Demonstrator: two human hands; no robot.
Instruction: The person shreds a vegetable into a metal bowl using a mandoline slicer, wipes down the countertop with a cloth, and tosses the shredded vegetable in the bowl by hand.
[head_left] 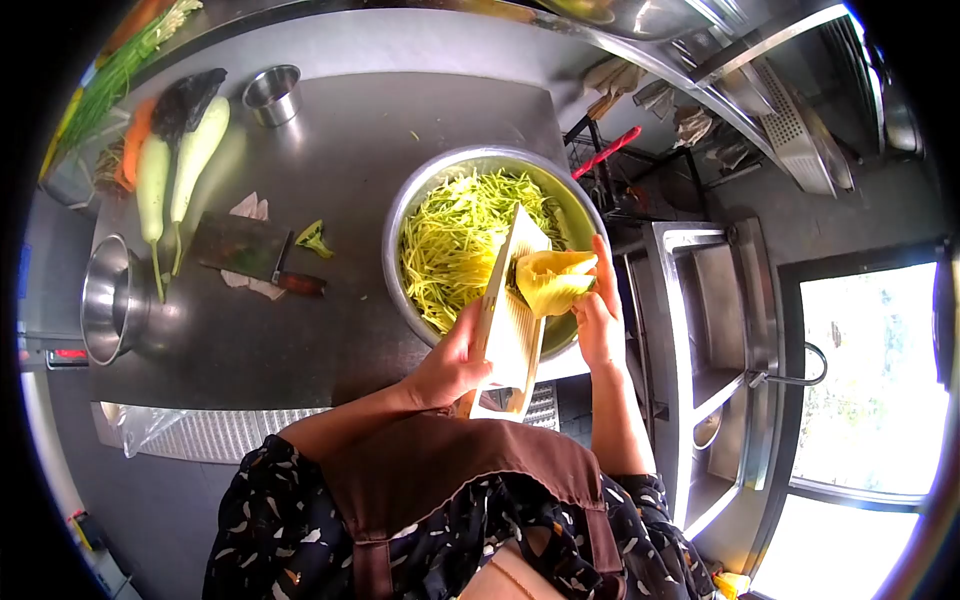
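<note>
My left hand [455, 362] is closed round the lower part of a pale wooden grater board [513, 330], which leans with its upper end over a large metal bowl [395, 215]. Thin green-yellow shreds [455, 235] fill much of that bowl. At the board's right side, my right hand [598, 310] grips a hollowed yellow vegetable piece [553, 283], its fingers along the piece's right edge. Whether the piece touches the board's face is hard to tell.
On the metal table [330, 200] lie a cleaver [240, 245], a small green scrap [314, 239], two long pale green vegetables [200, 155], a small metal pot [272, 97] and an empty metal bowl [110, 300]. A sink unit [715, 330] stands at the right.
</note>
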